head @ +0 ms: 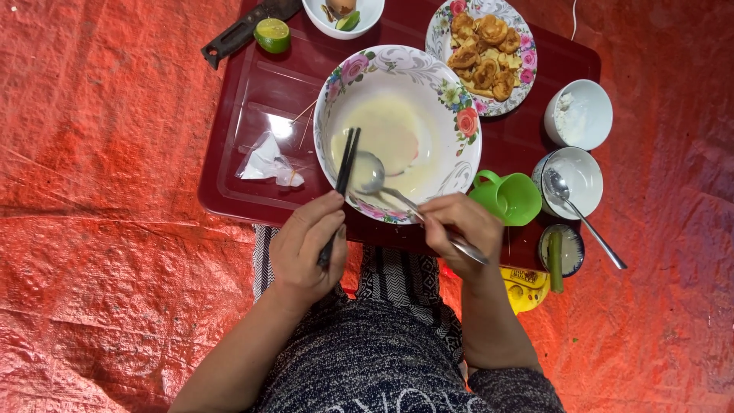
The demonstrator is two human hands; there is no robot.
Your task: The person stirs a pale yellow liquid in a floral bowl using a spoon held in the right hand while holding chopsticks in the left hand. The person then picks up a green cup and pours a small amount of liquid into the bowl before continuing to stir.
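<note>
both hands grip utensils over the near edge of a dark red tray (245,99). left hand (306,248) is curled tight around a pair of black chopsticks (344,172), whose tips reach into the big floral bowl (451,92). right hand (459,226) pinches the handle of a metal spoon (371,174), its scoop lying in the pale yellow batter (382,138) just beside the chopstick tips. the bowl sits at the middle of the tray, its rim reaching the near edge.

at the tray's far right corner stands a floral plate (524,57) of fried golden pieces. a green cup (511,199) touches the bowl's right side near the right hand. off the tray's right edge are a white bowl (592,115) with white powder, a second bowl (585,180) holding another spoon (589,218), and a small dish (569,248) with a green chilli (555,260). near the left edge lies a crumpled clear plastic bag (267,164). at the far edge sit a halved lime (273,34), a knife (237,34) and a small white bowl (367,11).
</note>
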